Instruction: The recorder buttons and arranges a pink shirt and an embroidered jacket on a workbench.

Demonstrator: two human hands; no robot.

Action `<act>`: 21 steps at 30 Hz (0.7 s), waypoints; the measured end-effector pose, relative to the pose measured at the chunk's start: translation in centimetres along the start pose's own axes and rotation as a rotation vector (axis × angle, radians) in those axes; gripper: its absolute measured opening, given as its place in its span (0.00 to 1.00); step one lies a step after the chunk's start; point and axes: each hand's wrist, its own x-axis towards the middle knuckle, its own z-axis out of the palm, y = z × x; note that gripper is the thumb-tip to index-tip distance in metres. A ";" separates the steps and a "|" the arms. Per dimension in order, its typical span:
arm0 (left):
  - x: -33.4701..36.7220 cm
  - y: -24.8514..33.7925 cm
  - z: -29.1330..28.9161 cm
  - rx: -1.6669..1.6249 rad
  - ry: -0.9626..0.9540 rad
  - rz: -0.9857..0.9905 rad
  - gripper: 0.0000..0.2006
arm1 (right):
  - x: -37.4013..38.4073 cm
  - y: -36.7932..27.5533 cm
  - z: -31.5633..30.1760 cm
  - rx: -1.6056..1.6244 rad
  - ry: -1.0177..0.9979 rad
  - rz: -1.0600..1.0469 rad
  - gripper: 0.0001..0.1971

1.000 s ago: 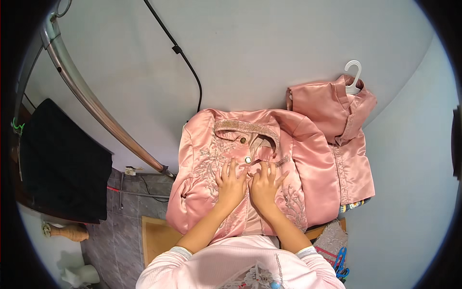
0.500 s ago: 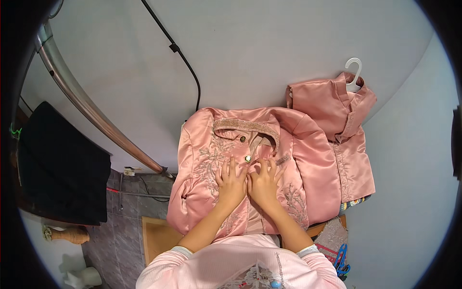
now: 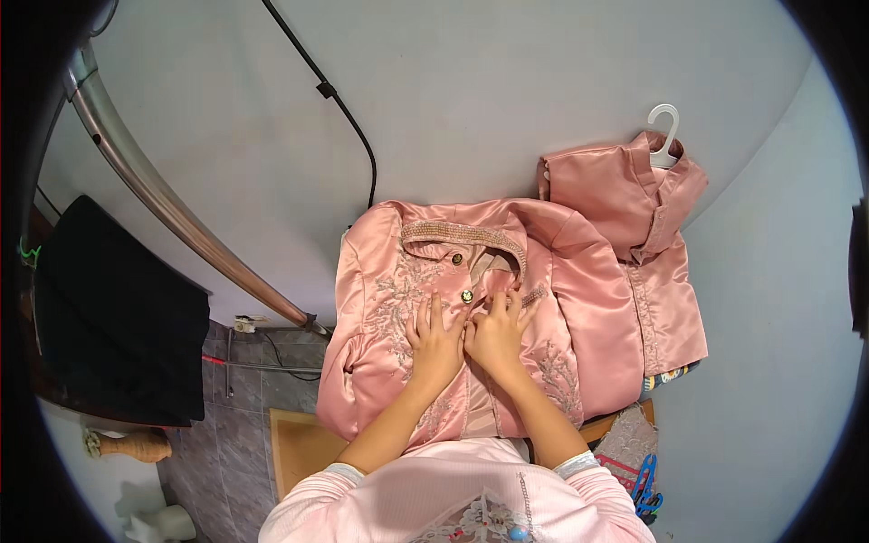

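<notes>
A pink satin jacket [image 3: 593, 308] with silvery embroidery and a beaded stand-up collar [image 3: 462, 235] lies front up before me. Two round dark-and-gold buttons, the upper one [image 3: 457, 260] and the lower one [image 3: 467, 296], sit along its front opening. My left hand [image 3: 437, 348] rests on the embroidered front panel, fingers stretched upward and apart, thumb by the opening. Just below the lower button, my right hand [image 3: 494, 342] has its fingers bent and gathered on the opposite front edge. What lies under those fingertips is hidden.
At the right, a smaller pink satin garment [image 3: 625, 195] on a white hanger [image 3: 665, 136] lies against the wall. Black cloth [image 3: 122, 317] hangs at the left beside a curved metal pole [image 3: 172, 204]. Blue plastic hangers [image 3: 645, 484] sit at lower right, a wooden board [image 3: 303, 448] at lower left.
My right hand's fingers have drawn in and bent more on the jacket edge. My left hand stays in nearly the same place. The jacket has hardly moved.
</notes>
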 end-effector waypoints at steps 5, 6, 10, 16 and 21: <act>0.0 -0.1 0.0 -0.002 -0.008 -0.005 0.19 | -0.4 0.4 0.1 0.025 -0.021 0.050 0.09; -0.1 -0.2 0.1 -0.003 -0.038 -0.016 0.19 | -0.7 0.4 0.2 0.015 0.011 0.020 0.09; -0.1 0.0 -0.1 0.001 -0.017 -0.010 0.18 | -1.5 -0.7 0.2 -0.024 0.057 -0.018 0.08; 0.0 -0.1 -0.2 0.007 -0.010 -0.004 0.19 | -1.4 -0.7 -0.1 0.041 0.014 0.040 0.08; 0.0 0.0 -0.3 -0.001 -0.029 -0.002 0.19 | -1.6 0.1 0.5 0.038 0.014 0.043 0.08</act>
